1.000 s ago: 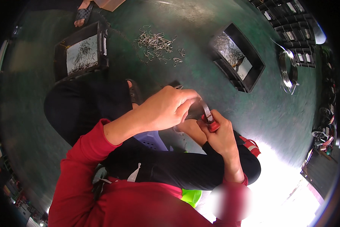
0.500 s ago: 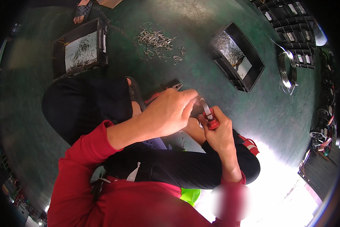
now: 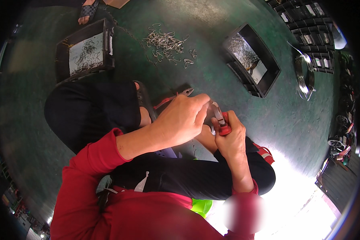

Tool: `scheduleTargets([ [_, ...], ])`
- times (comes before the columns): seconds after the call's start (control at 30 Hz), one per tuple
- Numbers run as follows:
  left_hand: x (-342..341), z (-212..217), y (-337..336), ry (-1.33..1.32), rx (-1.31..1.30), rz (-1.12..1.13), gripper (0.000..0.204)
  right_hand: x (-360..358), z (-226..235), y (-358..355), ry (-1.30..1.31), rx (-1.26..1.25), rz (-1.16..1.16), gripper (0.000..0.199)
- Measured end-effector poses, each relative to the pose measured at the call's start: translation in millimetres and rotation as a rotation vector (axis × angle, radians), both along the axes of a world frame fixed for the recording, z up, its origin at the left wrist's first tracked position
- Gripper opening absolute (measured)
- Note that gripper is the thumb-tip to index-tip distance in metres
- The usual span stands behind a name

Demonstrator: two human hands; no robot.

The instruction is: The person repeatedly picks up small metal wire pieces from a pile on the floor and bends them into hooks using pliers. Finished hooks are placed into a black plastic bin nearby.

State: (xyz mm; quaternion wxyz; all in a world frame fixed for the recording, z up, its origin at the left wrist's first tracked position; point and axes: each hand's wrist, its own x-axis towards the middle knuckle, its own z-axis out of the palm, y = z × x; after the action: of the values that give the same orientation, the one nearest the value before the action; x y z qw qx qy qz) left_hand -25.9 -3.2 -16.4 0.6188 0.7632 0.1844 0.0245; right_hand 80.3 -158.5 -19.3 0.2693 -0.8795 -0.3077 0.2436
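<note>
My right hand point(image 3: 233, 132) is wrapped round a red-handled tool point(image 3: 225, 129), which looks like pliers; its bare metal end point(image 3: 217, 112) points up toward the fingers of my left hand point(image 3: 184, 118). The left fingers are pinched together just beside that metal end, and what they hold is too small or too hidden to name. Behind the left hand, pliers with red handles point(image 3: 185, 92) lie on the floor. Farther off is a loose pile of bent metal hooks point(image 3: 166, 42), with a few hooks point(image 3: 189, 62) apart from it.
Black crates stand at the left point(image 3: 108, 50) and right point(image 3: 264, 52), each holding thin wire pieces on a pale sheet. A wire coil point(image 3: 304, 76) lies at far right, near stacked black crates point(image 3: 312, 32). Another person's foot point(image 3: 86, 14) shows at top left. My folded legs point(image 3: 168, 176) lie below my hands.
The tool in my right hand has tilted and shifted slightly upward. My left hand has moved a little to the right, its fingers still pinched.
</note>
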Motion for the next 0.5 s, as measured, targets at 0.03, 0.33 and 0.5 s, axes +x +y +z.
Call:
scheduleTargets([
  [0.03,0.4,-0.8,0.1,-0.001,-0.009,0.002,0.013,-0.1,-0.4,0.0,-0.032,-0.01,0.006,0.045],
  [0.33,3.2,14.1,20.2,0.112,-0.152,-0.126,0.019,14.2,19.9,-4.3,0.145,-0.035,0.084,0.042],
  [0.5,10.1,12.0,19.4,0.065,-0.23,0.012,0.022,22.4,29.3,-9.0,0.428,-0.053,0.052,0.033],
])
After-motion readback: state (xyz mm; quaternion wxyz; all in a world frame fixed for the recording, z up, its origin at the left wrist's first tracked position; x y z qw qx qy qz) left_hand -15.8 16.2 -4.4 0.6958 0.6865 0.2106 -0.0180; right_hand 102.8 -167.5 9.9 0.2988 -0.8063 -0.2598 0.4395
